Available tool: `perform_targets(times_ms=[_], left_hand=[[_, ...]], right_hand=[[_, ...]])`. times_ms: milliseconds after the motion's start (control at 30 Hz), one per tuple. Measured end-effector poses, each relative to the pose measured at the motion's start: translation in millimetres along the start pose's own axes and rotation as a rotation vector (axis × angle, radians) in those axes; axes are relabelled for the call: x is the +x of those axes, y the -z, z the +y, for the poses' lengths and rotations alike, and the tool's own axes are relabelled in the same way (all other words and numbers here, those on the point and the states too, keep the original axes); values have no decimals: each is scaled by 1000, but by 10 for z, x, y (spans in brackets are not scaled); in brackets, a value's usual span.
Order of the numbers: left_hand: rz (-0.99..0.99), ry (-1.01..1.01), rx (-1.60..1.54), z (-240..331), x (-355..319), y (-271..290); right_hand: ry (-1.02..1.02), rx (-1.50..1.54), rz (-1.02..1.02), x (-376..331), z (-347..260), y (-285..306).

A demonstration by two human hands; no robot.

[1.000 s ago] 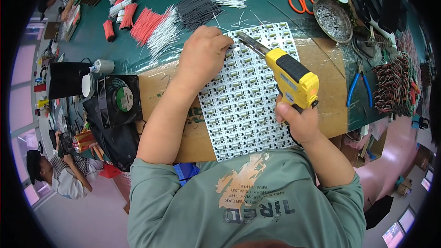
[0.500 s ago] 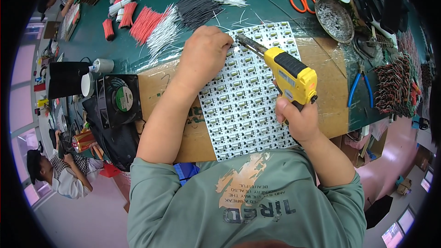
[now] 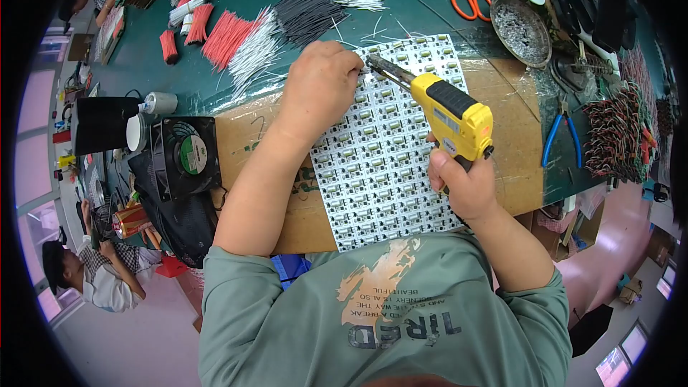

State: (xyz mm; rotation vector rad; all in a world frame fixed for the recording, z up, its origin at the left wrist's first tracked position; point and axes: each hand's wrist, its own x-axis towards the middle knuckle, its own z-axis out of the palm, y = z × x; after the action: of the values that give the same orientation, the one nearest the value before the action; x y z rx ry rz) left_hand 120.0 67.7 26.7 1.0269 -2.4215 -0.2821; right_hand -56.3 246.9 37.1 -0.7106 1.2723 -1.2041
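Note:
A white panel of small circuit boards (image 3: 373, 165) lies in front of me, with rows of components across it. My right hand (image 3: 466, 183) is wrapped round the grip of a yellow and black soldering gun (image 3: 459, 115). Its tip touches or hovers just over the panel's far left corner; which of the two I cannot tell. Beside that tip, my left hand (image 3: 320, 82) is closed in a pinch at the panel's edge. Whatever its fingertips hold is hidden or too small to make out.
Beyond the panel lie red wires (image 3: 226, 39), white wires (image 3: 256, 46) and black wires (image 3: 309, 13). Orange-handled scissors (image 3: 469, 1), a metal dish (image 3: 522, 29) and blue-handled pliers (image 3: 564, 132) are on the right. A black fan (image 3: 185, 158) stands left; people sit farther off.
The soldering gun's tip has shifted very slightly left, toward the fingers of my left hand. My left hand stays nearly still, and the panel has not visibly moved.

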Motion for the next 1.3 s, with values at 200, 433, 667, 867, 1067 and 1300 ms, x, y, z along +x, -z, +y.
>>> perform_targets(times_ms=[200,433,667,867,1067,1300], left_hand=[[-21,12,16,6,3,2],[-27,11,25,11,3,8],[-46,21,29,18,16,2],[-58,36,24,25,15,9],[-58,41,24,41,18,33],[-60,34,24,33,17,28]], right_hand=[[17,-11,13,1,6,-5],[16,-17,26,6,-11,-21],[6,-46,20,19,26,17],[14,-9,40,10,56,32],[20,8,35,15,21,17],[-3,-62,5,29,-7,17]])
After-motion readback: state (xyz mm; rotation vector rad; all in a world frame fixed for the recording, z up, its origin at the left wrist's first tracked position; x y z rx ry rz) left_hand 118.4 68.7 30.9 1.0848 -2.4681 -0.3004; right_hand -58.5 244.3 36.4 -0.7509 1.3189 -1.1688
